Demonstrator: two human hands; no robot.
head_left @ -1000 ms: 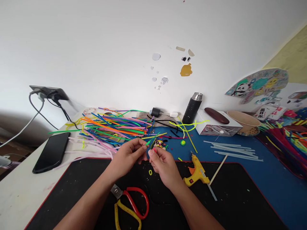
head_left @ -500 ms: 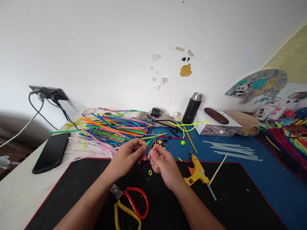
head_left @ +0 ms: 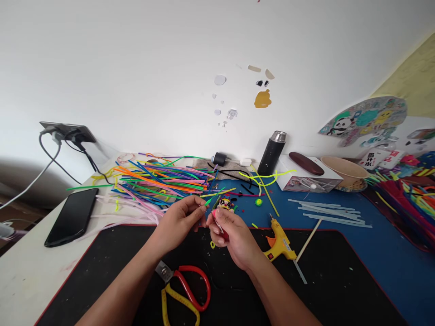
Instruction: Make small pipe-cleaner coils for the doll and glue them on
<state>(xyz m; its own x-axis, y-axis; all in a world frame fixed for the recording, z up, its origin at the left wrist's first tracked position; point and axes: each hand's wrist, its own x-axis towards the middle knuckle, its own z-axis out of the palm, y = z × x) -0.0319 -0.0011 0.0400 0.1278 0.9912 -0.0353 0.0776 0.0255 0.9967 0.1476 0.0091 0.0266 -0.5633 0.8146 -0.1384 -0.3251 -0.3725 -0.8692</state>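
Observation:
My left hand (head_left: 185,219) pinches a bright green pipe cleaner (head_left: 213,198), whose thin end points up and right. Close beside it, my right hand (head_left: 234,233) is closed around a small pink-red lighter-like object (head_left: 224,234), partly hidden by the fingers. Just behind the hands is a small colourful figure (head_left: 224,203) with a pale face and black marks. A yellow-green ring (head_left: 212,245) lies on the black mat under my right hand. Scissors (head_left: 190,285) with one red and one yellow handle lie nearer to me, blades partly behind my left forearm.
A yellow glue gun (head_left: 281,242) lies right of my right hand, with clear glue sticks (head_left: 329,212) beyond. Pipe cleaners (head_left: 163,179) are heaped back left, near a black phone (head_left: 72,217). A black flask (head_left: 272,154) and white box (head_left: 307,176) stand by the wall.
My right hand has turned a little, so more of the pink-red object shows in its grip. My left hand keeps the green pipe cleaner almost in place.

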